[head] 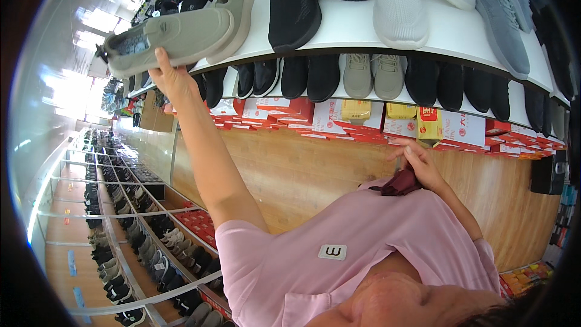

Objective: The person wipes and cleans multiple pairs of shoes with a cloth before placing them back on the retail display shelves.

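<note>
My left hand (170, 77) reaches to the upper left and holds a beige slip-on shoe (190, 36) by its side, with the thumb over the rim. A black thing shows at the shoe's heel. Right behind it, a matching beige shoe (240, 22) rests at the edge of the white display shelf (342, 22). Bent in near my chest, my right hand (420, 163) has some fingers apart; a maroon cloth (399, 182) lies against its palm side. Whether those fingers grip the cloth cannot be told. A black knit shoe (292, 13) stands on the shelf nearby.
White (399, 9) and grey-blue shoes (499, 22) sit along the upper shelf. Below are a row of shoes, including a beige lace-up pair (358, 75), and stacked red-and-white shoeboxes (463, 127). Racks of shoes (150, 254) stand at lower left. A wooden floor (290, 163) lies between.
</note>
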Demonstrator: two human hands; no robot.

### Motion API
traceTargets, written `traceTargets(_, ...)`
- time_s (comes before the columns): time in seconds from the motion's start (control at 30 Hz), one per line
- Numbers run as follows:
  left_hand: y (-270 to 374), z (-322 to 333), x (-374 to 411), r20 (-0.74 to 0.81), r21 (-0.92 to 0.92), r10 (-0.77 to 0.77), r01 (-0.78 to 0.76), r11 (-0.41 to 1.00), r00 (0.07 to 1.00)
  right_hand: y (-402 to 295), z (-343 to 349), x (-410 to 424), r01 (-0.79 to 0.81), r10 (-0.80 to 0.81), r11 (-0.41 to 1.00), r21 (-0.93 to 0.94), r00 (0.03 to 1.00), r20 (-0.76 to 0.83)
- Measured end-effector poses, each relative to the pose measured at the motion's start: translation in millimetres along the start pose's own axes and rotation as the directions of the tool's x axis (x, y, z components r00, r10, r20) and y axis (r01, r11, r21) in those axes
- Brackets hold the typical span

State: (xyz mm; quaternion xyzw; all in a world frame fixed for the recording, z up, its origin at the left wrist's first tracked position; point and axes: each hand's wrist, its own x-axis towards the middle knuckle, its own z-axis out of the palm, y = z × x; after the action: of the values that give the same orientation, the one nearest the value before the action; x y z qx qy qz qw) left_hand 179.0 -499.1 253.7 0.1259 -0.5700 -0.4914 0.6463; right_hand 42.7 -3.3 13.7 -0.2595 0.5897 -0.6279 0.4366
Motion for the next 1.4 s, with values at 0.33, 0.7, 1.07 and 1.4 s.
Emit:
traceTargets(0.33, -88, 58, 53, 0.137, -0.004, -0.175, 0.177, 0.984, 0.975, 23, -19, -29, 0.060, -0.028, 0.984, 0.170, 0.983, -0.184)
traceTargets(0.7, -128, 94, 29, 0.187, 0.038, -0.302, 0.300, 0.953, 0.935, 22, -24, -45, 0.079, -0.011, 0.966, 0.247, 0.964, -0.264)
traceTargets(1.07, -110, 77, 43, 0.101, 0.574, -0.413, 0.286, 0.768, 0.905, 30, -28, -39, 0.059, -0.024, 0.987, 0.147, 0.973, -0.230)
traceTargets(1.4, -126, 67, 48, 0.127, 0.837, -0.268, 0.042, 0.545, 0.955, 31, -29, -48, 0.043, -0.024, 0.997, 0.071, 0.967, -0.253)
